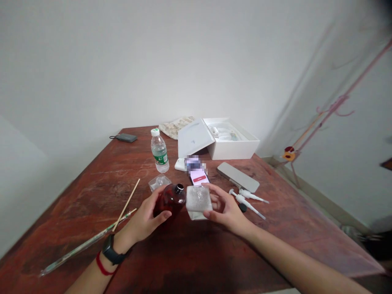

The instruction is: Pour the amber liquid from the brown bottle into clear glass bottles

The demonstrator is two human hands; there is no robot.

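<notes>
My left hand (153, 218) is wrapped round a dark amber bottle (172, 198), whose narrow neck has no cap on it. Close beside it, my right hand (225, 210) grips a clear, square-sided container (199, 199) with a cloudy top face; whether it has an opening is unclear. To the right of that hand lie white pump dispensers (246, 201) and a small black cap (242, 207). Beyond the amber bottle sits a crumpled clear plastic piece (159, 182). A phone (199, 177) with a lit screen lies behind the square container.
An upright water bottle (160, 153) stands mid-table, near an open white box (234, 149) with its lid (194, 138) leaning on it. A grey case (238, 177) lies right. Chopsticks (126, 204) and a wrapped stick (82, 245) lie left. A dark pouch (127, 138) is farther back.
</notes>
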